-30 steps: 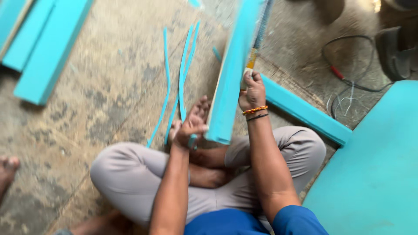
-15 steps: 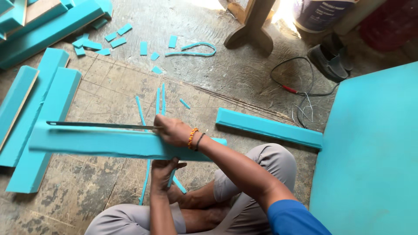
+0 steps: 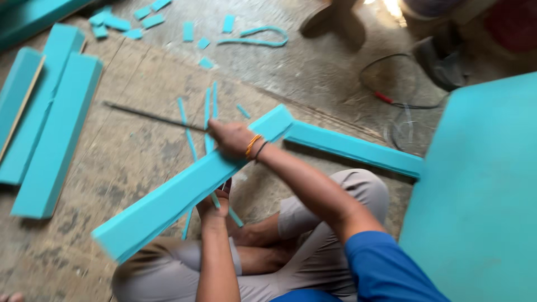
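Foam strip (image 3: 184, 196): we see a long turquoise block, tilted across our lap above the floor (image 3: 128, 151).
Left hand (image 3: 213, 204): clamped beneath it.
Right hand (image 3: 232, 138): closed on a thin dark blade (image 3: 148, 116).
Hard to see: near end blurred.

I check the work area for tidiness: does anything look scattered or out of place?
Yes. Small turquoise foam offcuts and thin foam strips lie scattered on the concrete floor, and a loose black cable trails near the long turquoise foam bar.
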